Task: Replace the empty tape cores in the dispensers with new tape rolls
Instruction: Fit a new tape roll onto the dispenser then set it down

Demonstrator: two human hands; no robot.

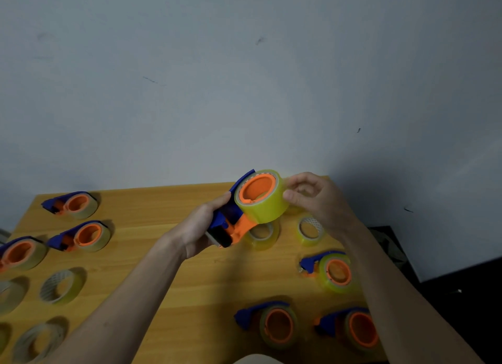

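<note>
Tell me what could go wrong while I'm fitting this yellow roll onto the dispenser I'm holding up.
The tape roll may not be fully seated on the orange hub, so it could slip off the dispenser. The right hand touches it only at the edge, a weak hold. If it drops, it would land on the loose rolls below on the table.

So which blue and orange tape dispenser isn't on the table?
The blue and orange tape dispenser gripped by the left hand; every other one lies on the wooden table.
</note>
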